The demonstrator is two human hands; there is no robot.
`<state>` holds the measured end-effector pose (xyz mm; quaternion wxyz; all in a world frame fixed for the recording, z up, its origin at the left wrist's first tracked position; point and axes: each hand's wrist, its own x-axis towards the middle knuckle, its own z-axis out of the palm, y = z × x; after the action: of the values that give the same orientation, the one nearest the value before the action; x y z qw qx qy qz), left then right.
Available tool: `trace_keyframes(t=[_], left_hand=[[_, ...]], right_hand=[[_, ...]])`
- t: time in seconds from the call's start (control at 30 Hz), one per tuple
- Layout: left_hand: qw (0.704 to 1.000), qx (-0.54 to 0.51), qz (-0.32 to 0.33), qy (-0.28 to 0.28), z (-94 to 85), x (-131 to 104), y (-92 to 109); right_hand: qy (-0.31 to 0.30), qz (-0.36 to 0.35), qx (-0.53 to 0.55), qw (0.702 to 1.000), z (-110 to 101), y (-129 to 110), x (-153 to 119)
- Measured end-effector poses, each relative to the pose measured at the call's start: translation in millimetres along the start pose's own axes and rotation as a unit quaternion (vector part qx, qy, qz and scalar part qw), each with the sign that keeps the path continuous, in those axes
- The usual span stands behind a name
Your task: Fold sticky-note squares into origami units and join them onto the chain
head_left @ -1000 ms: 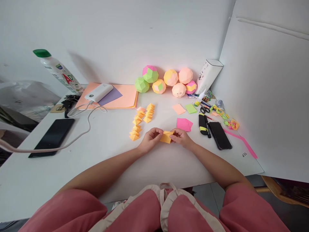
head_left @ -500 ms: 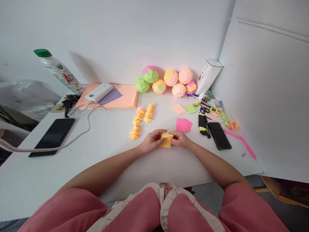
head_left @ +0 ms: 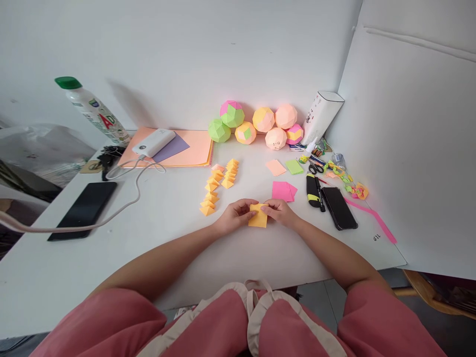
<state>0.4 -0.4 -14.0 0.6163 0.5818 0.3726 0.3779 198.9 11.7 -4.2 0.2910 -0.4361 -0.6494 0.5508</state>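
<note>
turned square-on since the earlier frame, the small yellow-orange paper square [head_left: 258, 219] is over the white table [head_left: 178, 203], its upper sides pinched by fingers [head_left: 269, 210] of left hand [head_left: 235, 217] and right hand [head_left: 281, 212], seemingly mid-fold, calling next for careful creasing.

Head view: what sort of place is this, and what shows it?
Probably a desk used for paper craft. Faceted balls, seemingly paper, sit by the wall; folded orange pieces lie in rows; the left hand and right hand hold orange paper.
</note>
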Motion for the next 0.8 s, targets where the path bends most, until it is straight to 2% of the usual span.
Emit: trace_keyframes(t=[0.37, 0.63, 0.8], left_hand=[[1.0, 0.016, -0.025, 0.007, 0.4, -1.1, 5.3], [0.993, -0.09, -0.009, 0.081, 0.5, 3.1, 4.9], [0.995, -0.089, -0.036, 0.009, 1.6, -0.5, 8.3]], right_hand=[[-0.003, 0.013, 0.024, 1.0, 1.7, -0.7, -0.4], [-0.023, 0.015, 0.035, 0.999, 1.4, -4.6, 0.2], [0.02, 0.018, 0.044, 0.999, 2.4, -3.2, 1.2]])
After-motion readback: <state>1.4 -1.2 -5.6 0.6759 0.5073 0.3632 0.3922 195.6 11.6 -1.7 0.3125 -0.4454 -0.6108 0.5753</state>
